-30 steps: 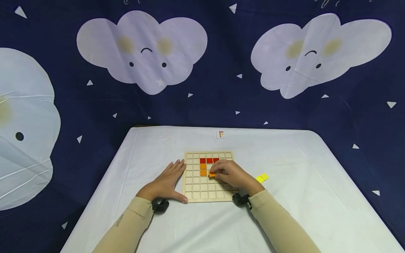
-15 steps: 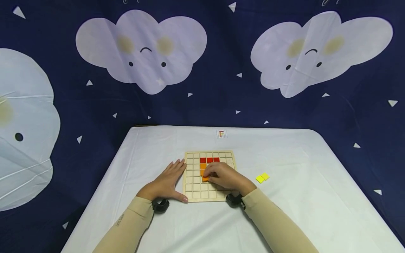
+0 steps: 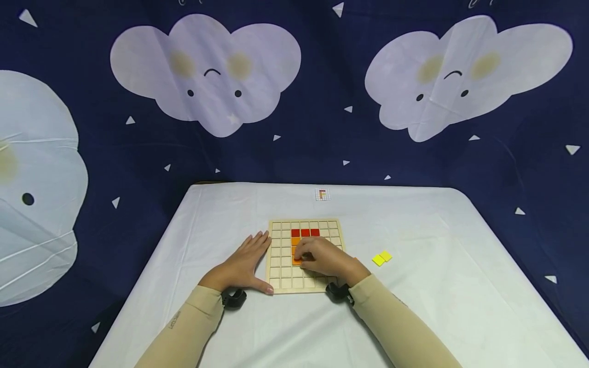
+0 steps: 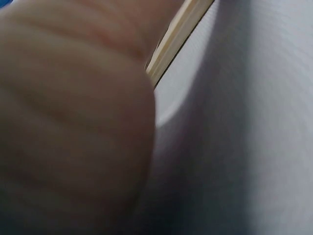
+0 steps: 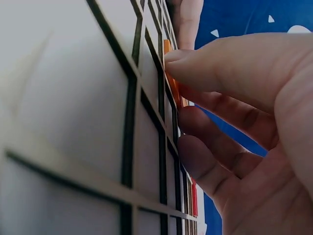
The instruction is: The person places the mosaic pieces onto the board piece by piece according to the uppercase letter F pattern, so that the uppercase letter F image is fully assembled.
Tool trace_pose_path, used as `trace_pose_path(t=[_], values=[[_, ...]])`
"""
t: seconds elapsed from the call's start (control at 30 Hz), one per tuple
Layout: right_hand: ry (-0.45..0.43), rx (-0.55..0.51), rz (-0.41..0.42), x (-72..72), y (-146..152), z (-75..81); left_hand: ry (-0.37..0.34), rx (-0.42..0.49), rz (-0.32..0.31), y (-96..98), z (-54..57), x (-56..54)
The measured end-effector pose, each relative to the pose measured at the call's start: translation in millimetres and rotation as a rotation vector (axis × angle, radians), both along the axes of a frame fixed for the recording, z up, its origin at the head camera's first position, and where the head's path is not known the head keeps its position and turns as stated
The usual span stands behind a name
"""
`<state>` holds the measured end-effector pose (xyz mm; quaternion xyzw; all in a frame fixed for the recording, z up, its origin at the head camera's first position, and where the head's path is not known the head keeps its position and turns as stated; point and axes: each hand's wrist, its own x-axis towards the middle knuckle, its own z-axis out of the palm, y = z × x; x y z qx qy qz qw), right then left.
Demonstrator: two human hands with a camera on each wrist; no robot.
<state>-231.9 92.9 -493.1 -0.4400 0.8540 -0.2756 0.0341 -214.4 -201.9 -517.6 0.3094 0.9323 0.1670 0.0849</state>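
Observation:
A square wooden grid board (image 3: 280, 283) lies on the white table. Its upper part bears a row of 3 red tiles (image 3: 305, 233), with orange tiles (image 3: 295, 240) running down below the leftmost one. My right hand (image 3: 327, 257) pinches an orange tile (image 3: 296, 261) at the bottom of that column. In the right wrist view, the thumb presses on the orange tile (image 5: 170, 84), low against the grid. My left hand (image 3: 243, 264) lies with fingers spread along the board's left edge; the thumb touches the lower left corner.
Two yellow tiles (image 3: 378, 260) lie on the table to the right of the board. Behind the board is a small card (image 3: 322, 194) printed with a coloured grid pattern. A dark blue cloth (image 3: 331, 148) with clouds hangs beyond the table (image 3: 437, 230).
My right hand has moved left and slightly down with the orange tile, from beside the orange column to the cell at its bottom. My left hand has stayed in place.

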Motion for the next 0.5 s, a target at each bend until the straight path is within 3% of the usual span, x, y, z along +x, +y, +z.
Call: trace_pose_path(t=[0.23, 0.5], values=[[-0.089, -0.080, -0.039, 2.0, 14, 2.8, -0.004, 0.005, 0.013, 0.7, 0.2, -0.1], [-0.163, -0.245, -0.176, 4.8, 69, 2.3, -0.003, 0.027, 0.012, 1.6, 1.9, 1.0]])
